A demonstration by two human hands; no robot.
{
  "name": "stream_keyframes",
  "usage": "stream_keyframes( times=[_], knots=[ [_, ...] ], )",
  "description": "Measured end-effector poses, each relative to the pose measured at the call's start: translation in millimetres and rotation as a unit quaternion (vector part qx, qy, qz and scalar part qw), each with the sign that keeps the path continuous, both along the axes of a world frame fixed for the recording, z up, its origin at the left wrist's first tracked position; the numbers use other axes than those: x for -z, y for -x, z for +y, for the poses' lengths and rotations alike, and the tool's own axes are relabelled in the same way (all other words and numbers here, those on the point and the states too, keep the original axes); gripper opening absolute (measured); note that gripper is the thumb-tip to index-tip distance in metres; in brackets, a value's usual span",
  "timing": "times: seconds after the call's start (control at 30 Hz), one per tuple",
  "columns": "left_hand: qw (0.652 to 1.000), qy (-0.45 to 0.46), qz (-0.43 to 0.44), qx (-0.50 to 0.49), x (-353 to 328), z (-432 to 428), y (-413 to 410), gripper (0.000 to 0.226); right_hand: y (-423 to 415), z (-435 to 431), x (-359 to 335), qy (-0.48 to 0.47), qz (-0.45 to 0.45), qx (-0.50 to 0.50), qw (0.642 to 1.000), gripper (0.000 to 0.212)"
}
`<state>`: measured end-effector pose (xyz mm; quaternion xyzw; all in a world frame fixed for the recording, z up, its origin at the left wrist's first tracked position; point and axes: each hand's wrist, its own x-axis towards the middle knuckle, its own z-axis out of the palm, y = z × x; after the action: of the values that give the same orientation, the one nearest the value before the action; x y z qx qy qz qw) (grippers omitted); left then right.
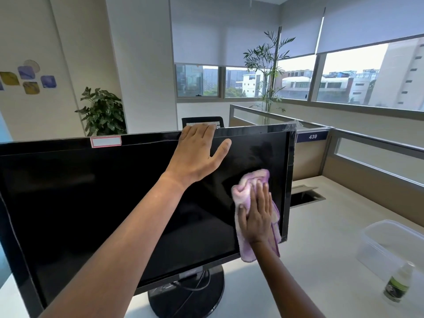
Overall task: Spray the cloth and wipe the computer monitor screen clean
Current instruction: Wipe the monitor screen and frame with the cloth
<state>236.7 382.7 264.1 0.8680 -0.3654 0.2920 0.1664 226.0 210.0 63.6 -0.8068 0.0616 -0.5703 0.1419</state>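
Observation:
A black computer monitor (91, 203) stands on a round base on the white desk, its screen dark. My left hand (197, 152) grips the monitor's top edge, fingers hooked over the bezel and thumb lying on the screen. My right hand (257, 214) presses a crumpled pink-and-lilac cloth (250, 182) flat against the right part of the screen, fingers straight. The cloth hangs down past the monitor's lower right corner. A small spray bottle (398, 286) with a green label stands on the desk at the far right, untouched.
A clear plastic container (390, 244) sits on the white desk (321, 260) by the spray bottle. An open cable hatch (305, 195) lies behind the monitor's right edge. Desk partitions run behind, one marked 439. Plants, a chair back and windows stand beyond.

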Motion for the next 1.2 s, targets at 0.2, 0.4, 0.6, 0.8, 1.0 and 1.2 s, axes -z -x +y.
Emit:
stream_keyframes(
  times=[0.2, 0.4, 0.6, 0.8, 1.0, 1.2],
  knots=[
    [1.000, -0.011, 0.003, 0.007, -2.0, 4.5, 5.8, 0.063, 2.2, 21.3, 14.7, -0.331, 0.001, 0.036, 0.943, 0.062],
    [1.000, -0.028, -0.013, -0.006, -13.7, 36.2, 8.9, 0.052, 0.7, 56.6, 2.9, -0.492, -0.031, 0.046, 0.869, 0.066],
    [0.997, -0.021, -0.019, -0.075, -14.7, 116.9, 6.9, 0.065, -8.0, 82.9, -33.5, -0.561, -0.039, 0.080, 0.823, 0.055],
    [0.989, 0.031, -0.045, -0.139, -0.8, 179.6, 8.9, 0.064, -18.9, 134.8, -86.6, -0.469, -0.059, 0.052, 0.880, 0.055],
    [0.982, 0.074, -0.062, -0.164, 2.9, 217.4, 7.5, 0.056, -23.0, 216.9, -116.1, -0.295, -0.047, -0.007, 0.954, 0.056],
    [0.973, 0.091, -0.078, -0.198, 11.2, 244.1, 6.6, 0.051, -19.3, 297.1, -88.4, -0.020, 0.002, -0.048, 0.999, 0.060]
  ],
)
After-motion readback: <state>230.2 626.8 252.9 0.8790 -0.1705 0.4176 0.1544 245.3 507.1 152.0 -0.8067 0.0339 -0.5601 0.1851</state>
